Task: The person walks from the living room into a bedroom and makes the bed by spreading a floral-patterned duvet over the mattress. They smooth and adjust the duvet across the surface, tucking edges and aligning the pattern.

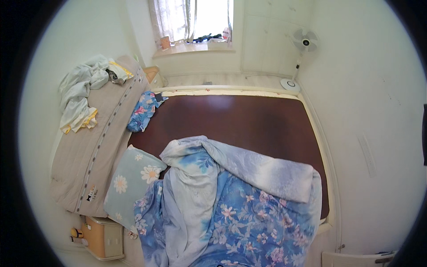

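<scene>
Neither of my hands is in view. Before me a blue floral quilt spreads over the near part of the bed, its far edge folded back to show a paler side. Beyond it lies the bare dark brown mattress surface in a cream bed frame. At the left, a pale green pillow with daisies rests partly under the quilt's edge. Farther back, a crumpled blue floral cloth lies on the mattress corner beside the beige headboard.
White bedding with yellow trim hangs over the headboard. A nightstand stands at the lower left, another at the far left corner. A pedestal fan stands at the back right. Several objects sit on the windowsill. A door shows at the lower right.
</scene>
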The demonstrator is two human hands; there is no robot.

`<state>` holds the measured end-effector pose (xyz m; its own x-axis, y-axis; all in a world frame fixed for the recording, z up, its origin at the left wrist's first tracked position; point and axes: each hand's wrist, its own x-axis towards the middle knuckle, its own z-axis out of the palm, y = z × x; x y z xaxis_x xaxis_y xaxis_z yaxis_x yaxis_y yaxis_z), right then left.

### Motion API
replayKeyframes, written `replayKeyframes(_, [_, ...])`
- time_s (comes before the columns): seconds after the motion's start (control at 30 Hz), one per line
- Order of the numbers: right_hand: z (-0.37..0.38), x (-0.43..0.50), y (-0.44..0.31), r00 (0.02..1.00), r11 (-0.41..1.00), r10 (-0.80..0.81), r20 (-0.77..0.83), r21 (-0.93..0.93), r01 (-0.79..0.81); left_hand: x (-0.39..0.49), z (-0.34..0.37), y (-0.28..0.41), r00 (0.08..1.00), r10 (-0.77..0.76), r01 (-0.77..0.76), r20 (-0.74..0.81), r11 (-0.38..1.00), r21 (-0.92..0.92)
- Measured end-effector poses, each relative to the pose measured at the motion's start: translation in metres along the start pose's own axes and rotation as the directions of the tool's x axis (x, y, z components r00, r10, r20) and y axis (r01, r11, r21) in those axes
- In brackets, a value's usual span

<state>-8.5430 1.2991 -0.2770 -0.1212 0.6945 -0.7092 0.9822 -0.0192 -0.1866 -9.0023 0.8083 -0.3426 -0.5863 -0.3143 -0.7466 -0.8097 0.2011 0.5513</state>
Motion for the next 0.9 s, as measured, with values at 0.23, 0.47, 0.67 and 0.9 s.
replayKeyframes(0.23, [-0.087, 0.093, -0.202, 0.866, 0.88, -0.461, -0.195, -0.228, 0.417, 0.083, 0.029, 0.258, 0.722, 0.677, -0.663, 0.144, 0.616, 0.426])
replayKeyframes(0.47, [-0.545, -0.087, -0.516, -0.446, 0.461, -0.724, -0.526, -0.85, 0.254, -0.107, -0.043, 0.671, -0.203, 0.969, -0.649, 0.14, -0.24, 0.721])
replayKeyframes(0.67, [-0.689, -0.335, -0.474, -0.869, 0.321, -0.317, -0.38, -0.905, 0.279, -0.352, -0.118, 0.762, -0.81, 0.524, -0.497, -0.263, -0.376, 0.782])
replayKeyframes(0.9, [-0.591, -0.207, -0.407, -0.259, -0.36, -0.192, -0.947, -0.177, 0.916, -0.22, -0.023, 0.674, -0.416, 0.839, -0.881, -0.351, -0.274, 0.387])
